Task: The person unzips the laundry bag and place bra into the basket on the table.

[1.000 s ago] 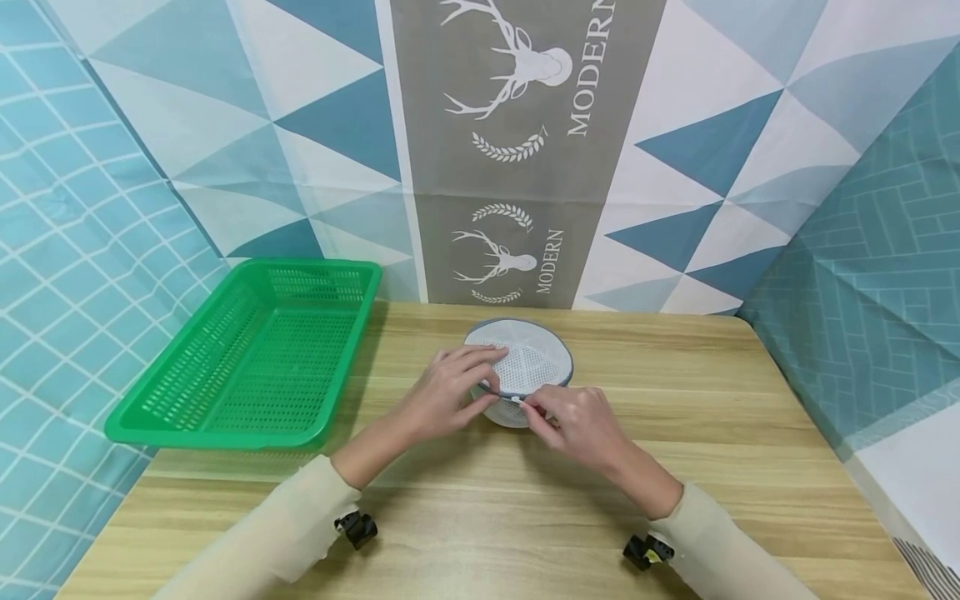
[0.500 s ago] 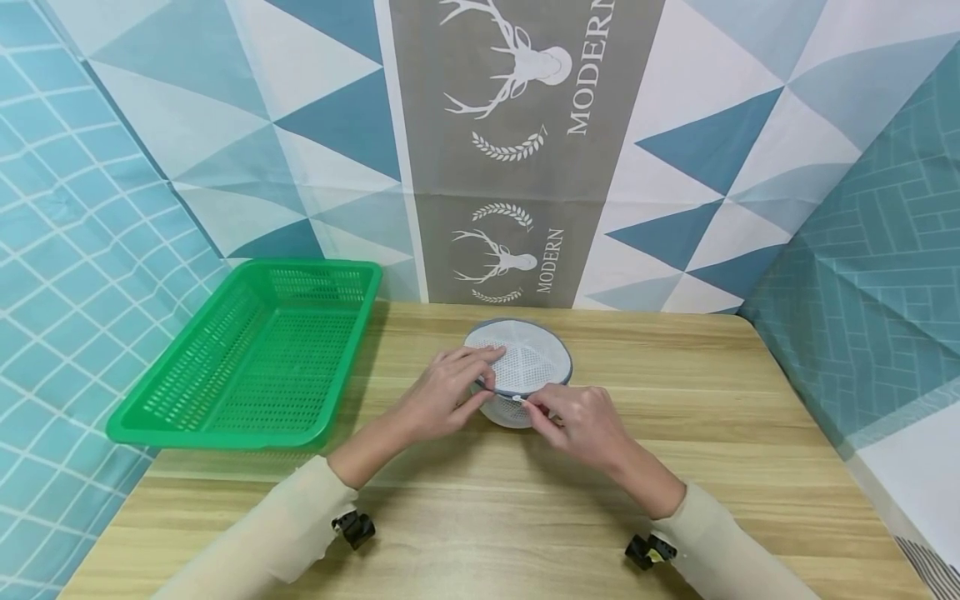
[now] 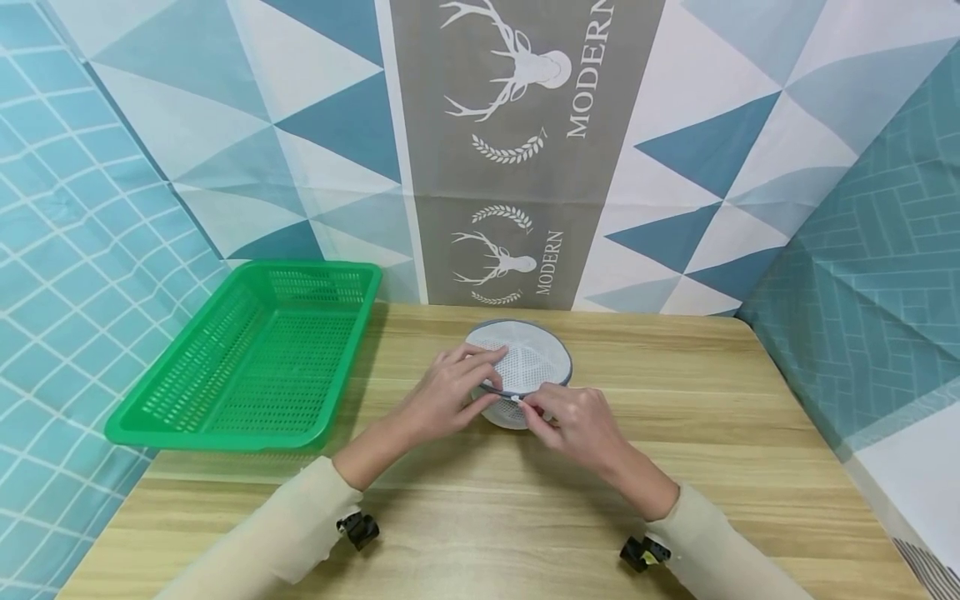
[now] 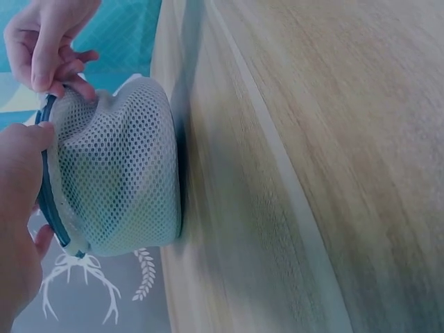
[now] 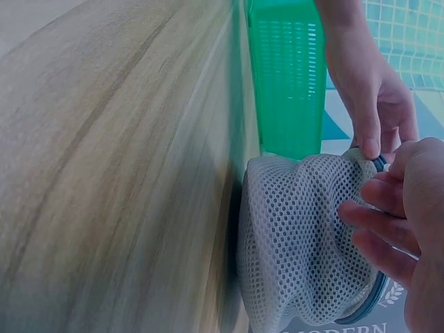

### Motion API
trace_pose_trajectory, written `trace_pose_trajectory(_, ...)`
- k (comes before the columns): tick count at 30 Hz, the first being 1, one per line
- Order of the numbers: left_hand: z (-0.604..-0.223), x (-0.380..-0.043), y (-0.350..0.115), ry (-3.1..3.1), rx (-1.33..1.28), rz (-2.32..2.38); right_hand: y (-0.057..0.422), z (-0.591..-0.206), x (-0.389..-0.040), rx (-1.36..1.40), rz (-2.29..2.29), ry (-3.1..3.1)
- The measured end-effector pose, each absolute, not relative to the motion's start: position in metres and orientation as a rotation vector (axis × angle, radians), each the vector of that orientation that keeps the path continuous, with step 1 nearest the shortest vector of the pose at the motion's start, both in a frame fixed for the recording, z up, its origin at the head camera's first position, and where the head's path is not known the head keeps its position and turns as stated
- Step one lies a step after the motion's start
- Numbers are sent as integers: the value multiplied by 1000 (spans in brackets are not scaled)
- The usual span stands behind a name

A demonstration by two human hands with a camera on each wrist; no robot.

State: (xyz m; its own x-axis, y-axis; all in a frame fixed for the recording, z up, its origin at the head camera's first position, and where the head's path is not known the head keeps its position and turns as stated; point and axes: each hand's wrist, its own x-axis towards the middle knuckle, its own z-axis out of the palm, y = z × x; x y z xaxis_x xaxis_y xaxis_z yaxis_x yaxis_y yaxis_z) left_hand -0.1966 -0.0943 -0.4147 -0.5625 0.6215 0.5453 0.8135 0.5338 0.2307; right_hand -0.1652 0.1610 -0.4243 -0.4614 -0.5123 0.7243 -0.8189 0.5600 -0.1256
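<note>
Mesh bag (image 3: pixel 532 357) on the wood table (image 3: pixel 480 517) | left hand (image 3: pixel 448 390) pinching its blue rim (image 4: pixel 52 208) | right hand (image 3: pixel 577 419) pinched closed on what's probably the zip pull (image 3: pixel 516 398), too tiny to be sure

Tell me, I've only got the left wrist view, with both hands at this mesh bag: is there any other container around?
Observer: Yes. The head view shows a green basket to the left of the mesh bag, apart from it.
Operator: I only see the side mesh. What's on top?
Observer: A pale, round mesh face with a dark blue edge; the left hand reaches partly over it.
Operator: Is the person wearing anything near the wrists?
Observer: Yes, a small black device at the cuff of each cream sleeve.
</note>
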Motion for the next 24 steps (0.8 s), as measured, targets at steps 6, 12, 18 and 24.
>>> trace_pose_trajectory(6,-415,-197,-95,-2400,-1176,-704,161,-426,-165,1063,616,-2154)
trace_pose_trajectory(12,-414,-195,-98,-2426,-1176,-714,164,-427,-166,1073,633,-2138)
trace_pose_trajectory(18,-414,-195,-99,-2426,-1161,-722,164,-427,-166,1070,639,-2142)
trace_pose_trajectory(24,-414,-196,-97,-2373,-1164,-712,162,-425,-166,1068,640,-2134)
